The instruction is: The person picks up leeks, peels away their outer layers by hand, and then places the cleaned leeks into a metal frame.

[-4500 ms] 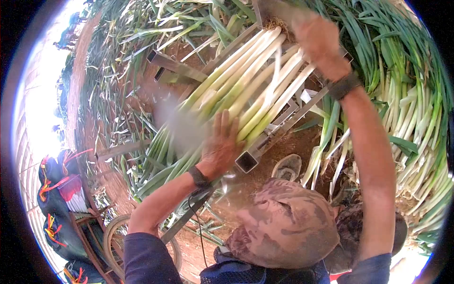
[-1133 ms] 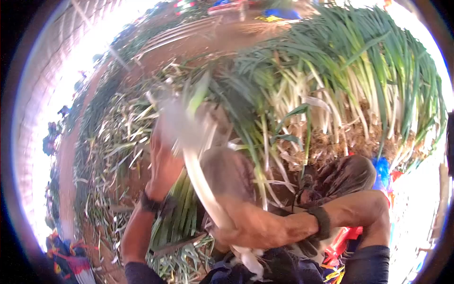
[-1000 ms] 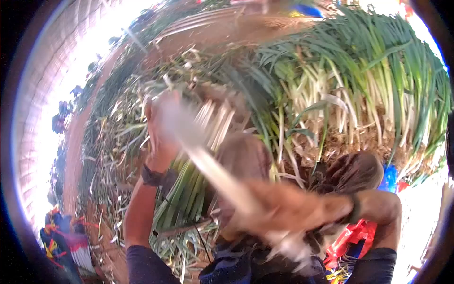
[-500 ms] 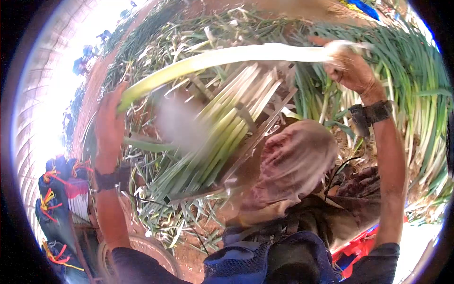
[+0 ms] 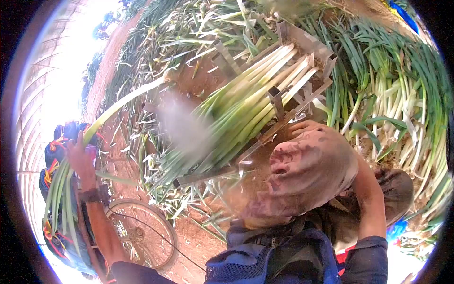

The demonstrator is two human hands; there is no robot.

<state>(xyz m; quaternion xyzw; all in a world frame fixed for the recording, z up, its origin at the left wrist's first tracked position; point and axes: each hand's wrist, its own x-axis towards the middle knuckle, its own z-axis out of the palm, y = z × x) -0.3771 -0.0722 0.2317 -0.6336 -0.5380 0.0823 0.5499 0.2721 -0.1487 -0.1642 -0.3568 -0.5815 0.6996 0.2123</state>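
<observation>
Out at the far left, my left hand [image 5: 81, 163] is closed around a long green onion [image 5: 124, 102]. Its pale root end points up and right, and its green leaves hang down below my wrist. My right hand [image 5: 305, 127] lies by my raised knee with the fingers stretched out, holding nothing. Part of that hand is hidden behind the knee. Just beyond it, a bundle of green onions [image 5: 250, 99] lies in a metal frame [image 5: 295, 122], white ends toward the upper right.
Heaped green onions [image 5: 397, 94] fill the right side. Loose leaf trimmings [image 5: 203, 28] litter the ground behind the frame. A spoked wheel [image 5: 139, 232] stands at lower left, near dark bundles with coloured ties [image 5: 54, 142]. A grey smear blurs part of the view.
My left hand has swung outward and down to the left with the green onion. My right hand has let go of its root end and dropped to my knee.
</observation>
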